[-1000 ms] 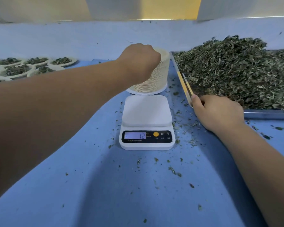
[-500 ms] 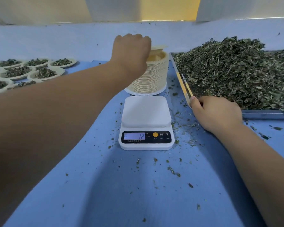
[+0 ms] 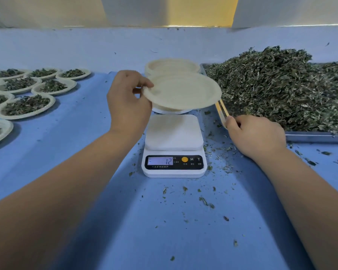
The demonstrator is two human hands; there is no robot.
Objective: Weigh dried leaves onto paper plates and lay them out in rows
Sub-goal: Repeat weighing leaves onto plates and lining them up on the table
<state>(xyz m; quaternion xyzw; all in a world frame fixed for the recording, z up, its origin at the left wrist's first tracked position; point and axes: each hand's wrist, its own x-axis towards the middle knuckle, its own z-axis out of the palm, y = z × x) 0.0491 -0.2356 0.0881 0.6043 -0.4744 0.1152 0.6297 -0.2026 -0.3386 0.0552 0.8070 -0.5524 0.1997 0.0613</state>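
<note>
The blue bench (image 3: 86, 152) fills most of the view. On its right side stands a metal tray (image 3: 316, 136) heaped with dried leaves (image 3: 281, 90), dark green and crumbled. On the left, filled plates (image 3: 25, 106) lie in rows, rim beside rim, each with a small mound of leaves.

In the middle sits a white scale (image 3: 173, 133), its platform bare and its display facing the person and reading 12 with a minus sign. Just behind it stands a stack of plates (image 3: 172, 66), pale cream and hollow side up.

One paper plate (image 3: 183, 92) is held in the air in front of the stack and above the far edge of the scale, touching neither the scale nor the bench. It is round, so it has no long axis. Its hollow side faces up and it is tipped a little toward the person, with the near rim lower than the far one. It is plain cream, empty, with a shallow raised rim.

The left grip (image 3: 128, 104) pinches the plate by its left rim, thumb on top and fingers curled underneath. The right grip (image 3: 258, 133) rests on the bench at the tray's near left corner, fingers clenched round the near end of a pair of thin tongs (image 3: 221, 110). The tongs point away from the person and slightly left, along the tray's left edge, with their tips hidden under the held plate.

Leaf crumbs (image 3: 205, 200) lie scattered on the bench around the scale.
</note>
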